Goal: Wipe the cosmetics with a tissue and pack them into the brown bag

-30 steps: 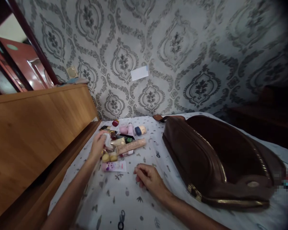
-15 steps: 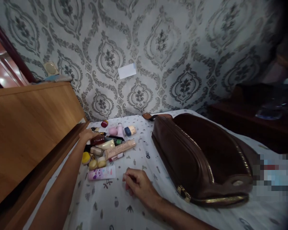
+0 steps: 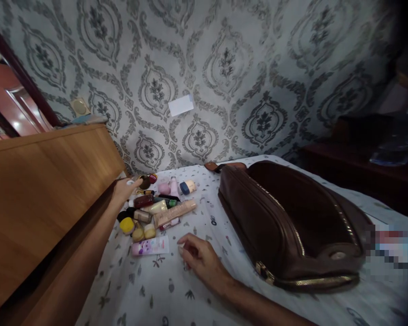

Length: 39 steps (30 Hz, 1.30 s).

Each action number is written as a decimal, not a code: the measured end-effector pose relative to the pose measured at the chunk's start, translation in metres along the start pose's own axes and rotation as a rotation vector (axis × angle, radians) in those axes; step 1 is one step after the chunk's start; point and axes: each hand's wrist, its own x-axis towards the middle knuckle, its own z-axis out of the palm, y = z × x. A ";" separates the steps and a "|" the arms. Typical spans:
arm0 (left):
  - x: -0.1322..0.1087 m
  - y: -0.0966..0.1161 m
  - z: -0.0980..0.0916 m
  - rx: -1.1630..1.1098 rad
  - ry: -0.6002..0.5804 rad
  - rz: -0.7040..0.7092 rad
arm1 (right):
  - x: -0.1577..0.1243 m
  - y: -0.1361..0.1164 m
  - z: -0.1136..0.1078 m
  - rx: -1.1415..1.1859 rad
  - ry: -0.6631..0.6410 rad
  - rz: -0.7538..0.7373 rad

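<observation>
My left hand [image 3: 122, 190] reaches to the far end of a cosmetics cluster, fingers closed on a dark round container [image 3: 144, 182]; its exact kind is unclear. Close by lie a dark red bottle [image 3: 143, 201], a pink round item [image 3: 163, 188] and a navy-and-cream item [image 3: 187, 187]. Nearer are a long beige tube [image 3: 177, 213], a yellow-lidded jar [image 3: 126, 225], two small yellowish jars [image 3: 150, 231] and a lilac-and-white tube [image 3: 151, 246]. My right hand [image 3: 200, 256] rests on the sheet right of that tube, fingers loosely curled and apart, with nothing visible held.
A large brown leather bag [image 3: 258, 217] with gold zips lies on the patterned bed sheet [image 3: 177, 299] at right. A wooden headboard [image 3: 54, 176] borders the left side. Behind is a patterned wall [image 3: 207, 77]. A dark red surface [image 3: 346, 167] stands at far right.
My left hand has moved slightly away from me, and the dark round container now shows at its fingers. My right hand stays resting on the sheet. The view has shifted slightly.
</observation>
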 end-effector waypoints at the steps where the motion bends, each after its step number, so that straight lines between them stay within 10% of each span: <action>1: -0.015 0.005 0.002 -0.051 -0.044 0.023 | 0.000 0.000 0.000 -0.032 0.052 -0.037; 7: -0.133 0.029 0.029 -0.308 -0.376 0.112 | -0.010 -0.007 -0.004 -0.218 0.136 -0.164; 11: -0.169 0.030 0.037 -0.308 -0.556 0.148 | -0.014 -0.008 -0.004 -0.311 0.066 -0.214; 18: -0.129 -0.006 0.029 0.327 -0.101 0.356 | -0.005 -0.001 -0.004 -0.318 0.152 -0.135; 22: -0.092 -0.021 0.029 0.669 -0.094 0.305 | -0.006 -0.003 -0.005 -0.301 0.146 -0.124; 32: -0.024 -0.026 0.049 0.599 -0.118 0.192 | -0.007 -0.009 -0.007 -0.306 0.134 -0.085; 39: -0.030 -0.018 0.050 0.341 -0.053 0.169 | 0.003 0.006 -0.017 -0.170 0.132 -0.124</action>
